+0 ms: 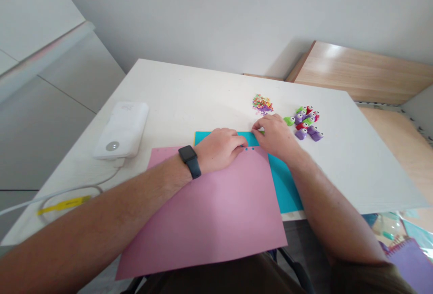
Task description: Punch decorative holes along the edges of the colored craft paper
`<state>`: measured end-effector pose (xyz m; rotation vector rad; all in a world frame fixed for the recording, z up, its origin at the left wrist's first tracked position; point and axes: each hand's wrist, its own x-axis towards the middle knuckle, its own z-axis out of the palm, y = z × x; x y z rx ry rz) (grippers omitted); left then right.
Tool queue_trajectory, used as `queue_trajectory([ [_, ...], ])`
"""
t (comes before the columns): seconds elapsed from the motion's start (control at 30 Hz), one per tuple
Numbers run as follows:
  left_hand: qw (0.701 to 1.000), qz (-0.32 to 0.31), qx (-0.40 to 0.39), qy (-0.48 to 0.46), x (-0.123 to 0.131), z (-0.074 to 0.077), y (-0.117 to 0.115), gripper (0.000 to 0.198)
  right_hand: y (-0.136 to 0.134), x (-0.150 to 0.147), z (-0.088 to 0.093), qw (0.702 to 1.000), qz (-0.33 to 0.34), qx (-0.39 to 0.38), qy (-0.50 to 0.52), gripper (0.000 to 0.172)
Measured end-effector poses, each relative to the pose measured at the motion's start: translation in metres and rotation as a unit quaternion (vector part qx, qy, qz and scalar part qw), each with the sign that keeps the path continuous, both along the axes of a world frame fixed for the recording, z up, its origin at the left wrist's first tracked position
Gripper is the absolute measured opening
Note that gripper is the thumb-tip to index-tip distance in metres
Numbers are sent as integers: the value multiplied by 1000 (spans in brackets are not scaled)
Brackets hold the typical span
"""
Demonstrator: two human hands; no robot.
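Note:
A large pink paper sheet [219,208] lies over a blue sheet [286,186] and overhangs the table's front edge. Small blue star shapes [249,149] show along the pink sheet's far edge. My left hand [221,147], with a dark watch on the wrist, rests on that edge, its fingers curled and pressed to the paper. Just right of it, my right hand [274,134] is closed around a small green craft punch [261,130], mostly hidden by the fingers. Several green, red and purple craft punches [306,122] sit clustered beyond my right hand.
A pile of colourful confetti pieces [262,104] lies behind my right hand on the white table [189,91]. At left are a white power bank [123,129] with a cable and a yellow tag [67,204]. A purple notebook [411,264] is lower right.

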<state>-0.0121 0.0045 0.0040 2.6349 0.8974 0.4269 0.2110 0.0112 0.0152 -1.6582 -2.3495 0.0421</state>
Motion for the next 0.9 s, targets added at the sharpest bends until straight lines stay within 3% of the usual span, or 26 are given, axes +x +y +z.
queue_trajectory([
  [0.2,1000,-4,2,-8,0,-1,1,23,-1,0,13,991,-51,-23,125,27],
  [0.33,1000,-5,2,-7,0,-1,1,24,-3,-3,16,973,-36,-82,212,29],
  [0.47,1000,-5,2,-8,0,-2,1,24,-2,-2,13,973,-18,-89,211,30],
  [0.6,1000,-6,-1,-9,-1,-1,0,23,0,4,12,977,-60,-37,200,33],
  [0.73,1000,-8,0,-10,0,-1,1,24,-1,7,14,965,-67,-56,248,39],
  [0.9,1000,-9,-2,-9,0,-2,1,24,-1,7,18,967,-98,-34,234,41],
])
